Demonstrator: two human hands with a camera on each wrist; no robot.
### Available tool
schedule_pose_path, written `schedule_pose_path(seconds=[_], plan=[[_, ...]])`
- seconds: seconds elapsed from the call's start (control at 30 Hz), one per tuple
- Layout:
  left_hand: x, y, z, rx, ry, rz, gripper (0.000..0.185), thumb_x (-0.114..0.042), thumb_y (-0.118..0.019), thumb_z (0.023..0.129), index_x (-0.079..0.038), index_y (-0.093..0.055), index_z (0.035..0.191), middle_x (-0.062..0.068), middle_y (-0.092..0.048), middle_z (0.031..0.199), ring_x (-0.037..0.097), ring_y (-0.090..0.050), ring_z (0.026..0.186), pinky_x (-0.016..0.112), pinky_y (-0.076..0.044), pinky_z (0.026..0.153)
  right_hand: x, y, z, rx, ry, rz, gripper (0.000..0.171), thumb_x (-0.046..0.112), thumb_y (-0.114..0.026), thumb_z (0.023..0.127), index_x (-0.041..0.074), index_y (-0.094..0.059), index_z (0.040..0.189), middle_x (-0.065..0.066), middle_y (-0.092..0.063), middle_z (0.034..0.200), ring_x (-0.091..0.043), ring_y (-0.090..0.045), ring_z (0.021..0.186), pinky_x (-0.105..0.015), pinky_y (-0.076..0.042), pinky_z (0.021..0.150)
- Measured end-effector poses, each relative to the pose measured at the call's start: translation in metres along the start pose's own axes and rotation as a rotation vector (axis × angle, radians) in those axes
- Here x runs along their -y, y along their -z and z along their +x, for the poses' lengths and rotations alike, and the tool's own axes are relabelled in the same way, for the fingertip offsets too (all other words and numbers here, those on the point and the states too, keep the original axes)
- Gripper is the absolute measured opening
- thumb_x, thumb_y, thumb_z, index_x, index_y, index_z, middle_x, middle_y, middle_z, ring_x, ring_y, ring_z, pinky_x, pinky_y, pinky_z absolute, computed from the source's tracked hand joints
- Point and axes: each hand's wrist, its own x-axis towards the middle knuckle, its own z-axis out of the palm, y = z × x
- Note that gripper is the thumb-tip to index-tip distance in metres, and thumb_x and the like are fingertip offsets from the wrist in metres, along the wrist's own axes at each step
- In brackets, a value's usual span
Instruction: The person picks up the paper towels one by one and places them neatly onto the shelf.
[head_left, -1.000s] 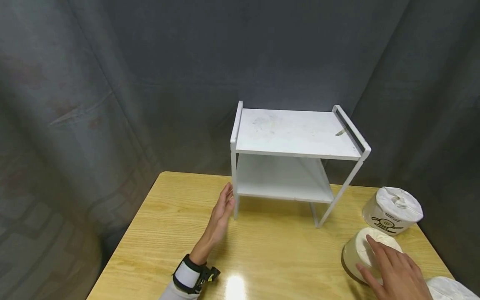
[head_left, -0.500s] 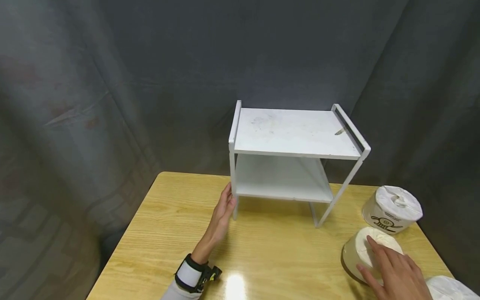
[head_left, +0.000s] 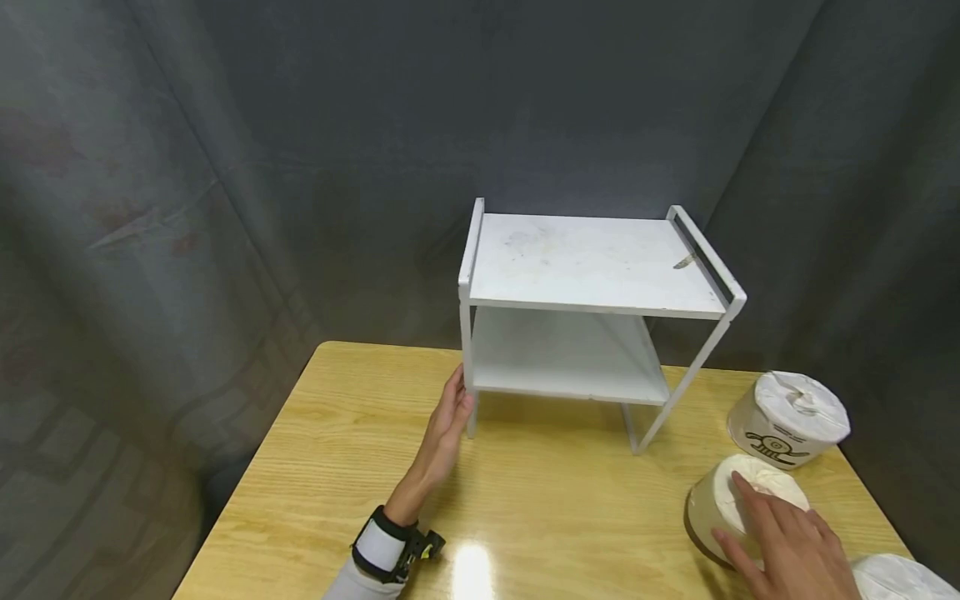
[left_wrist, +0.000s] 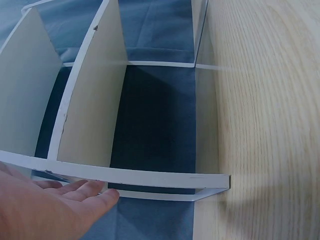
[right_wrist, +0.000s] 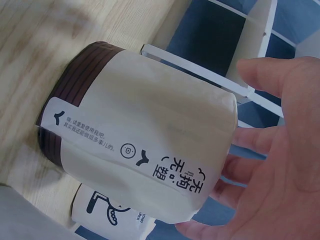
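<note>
A white two-tier rack (head_left: 585, 262) stands at the back of the wooden table (head_left: 555, 500). My left hand (head_left: 453, 408) lies open beside the rack's front-left leg, with straight fingers touching it. The left wrist view shows that hand (left_wrist: 55, 205) flat just under the rack's white bar (left_wrist: 150, 176). At the front right, my right hand (head_left: 780, 533) rests with spread fingers on top of a cream paper-wrapped roll (head_left: 701, 508) with a brown band. The right wrist view shows the roll (right_wrist: 140, 145) close up, with the palm of the right hand (right_wrist: 280, 175) against its end and the thumb held off.
A second wrapped roll (head_left: 787, 421), white with a printed logo, stands at the right edge behind the first. Part of a third white roll (head_left: 892, 579) shows at the bottom right corner. Dark curtains hang close behind and beside the table.
Almost nothing has changed. The left hand's fingertips sit slightly closer against the rack's leg, and the right hand stays on the roll.
</note>
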Motion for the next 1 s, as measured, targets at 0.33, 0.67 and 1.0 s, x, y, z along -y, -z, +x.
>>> schedule_pose_path(seconds=[0.33, 0.67, 1.0], plan=[[0.005, -0.001, 0.002, -0.002, 0.012, 0.0, 0.062, -0.035, -0.032, 0.116, -0.014, -0.012, 0.171, 0.019, -0.029, 0.171, 0.038, -0.033, 0.156, 0.066, -0.03, 0.121, -0.001, -0.005, -0.001, -0.026, 0.011, -0.001, 0.077, 0.055, -0.076, 0.092, 0.006, -0.05, 0.146, -0.026, -0.066, 0.12, -0.051, -0.06, 0.11, -0.075, -0.039, 0.094], [0.009, -0.004, 0.004, -0.01, 0.016, -0.007, 0.062, -0.036, -0.033, 0.116, -0.015, -0.014, 0.171, 0.018, -0.027, 0.172, 0.04, -0.032, 0.155, 0.067, -0.029, 0.12, -0.002, -0.009, -0.004, -0.058, 0.059, -0.022, 0.075, 0.053, -0.075, 0.093, 0.007, -0.049, 0.146, -0.023, -0.067, 0.118, -0.048, -0.061, 0.108, -0.074, -0.037, 0.096], [0.011, -0.007, 0.007, -0.002, 0.013, -0.013, 0.063, -0.035, -0.032, 0.116, -0.017, -0.01, 0.171, 0.017, -0.022, 0.174, 0.04, -0.024, 0.159, 0.069, -0.024, 0.123, 0.001, -0.008, -0.001, 0.042, 0.006, -0.047, 0.075, 0.056, -0.07, 0.097, 0.004, -0.049, 0.147, -0.025, -0.066, 0.121, -0.049, -0.058, 0.113, -0.076, -0.031, 0.102]])
